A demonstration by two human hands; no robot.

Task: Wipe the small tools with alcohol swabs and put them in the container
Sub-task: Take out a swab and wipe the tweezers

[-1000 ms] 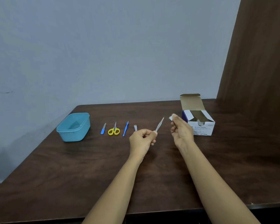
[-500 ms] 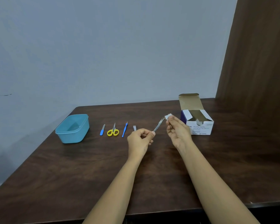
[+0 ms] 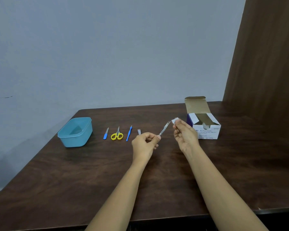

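My left hand (image 3: 146,141) pinches silver tweezers (image 3: 164,128) by their lower end, tips slanting up to the right. My right hand (image 3: 184,135) pinches a small white alcohol swab (image 3: 174,120) just right of the tweezer tips. On the dark table lie a blue nail file (image 3: 106,133), yellow scissors (image 3: 117,134), a blue-handled pusher (image 3: 129,133) and a small metal clipper (image 3: 139,131), partly hidden by my left hand. A light blue container (image 3: 75,131) stands at the left, with nothing visible inside.
An open box of alcohol swabs (image 3: 205,126) stands right of my right hand, flap raised. A brown wooden panel (image 3: 265,64) rises at the far right. The table's front edge (image 3: 157,220) runs along the bottom; a grey wall stands behind.
My right hand has brought the swab leftward until it sits beside the tweezer tips. My left hand has kept its pinch on the tweezers.
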